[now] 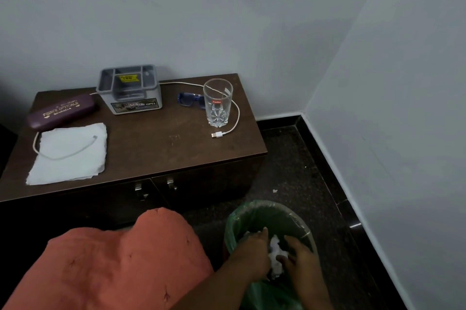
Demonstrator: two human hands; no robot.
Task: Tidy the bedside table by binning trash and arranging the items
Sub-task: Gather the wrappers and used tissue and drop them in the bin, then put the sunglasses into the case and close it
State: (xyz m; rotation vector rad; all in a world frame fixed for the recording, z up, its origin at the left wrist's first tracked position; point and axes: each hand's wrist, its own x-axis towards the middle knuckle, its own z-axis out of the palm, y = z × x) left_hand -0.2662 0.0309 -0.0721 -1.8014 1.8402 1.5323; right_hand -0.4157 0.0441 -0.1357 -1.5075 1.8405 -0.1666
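Both hands, left hand (254, 250) and right hand (298, 256), seem loosely cupped around crumpled tissue (275, 254) inside the green-lined bin (267, 211), while the flat napkin (69, 153) lies far-left on the tabletop (151, 143), nearer the left hand

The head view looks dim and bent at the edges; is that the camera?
Head view: yes, wide-angle bending curves the table edge and skirting; light is dim and flat, shadows soft; hands over the bin look slightly blurred; the glass stays fairly sharp.
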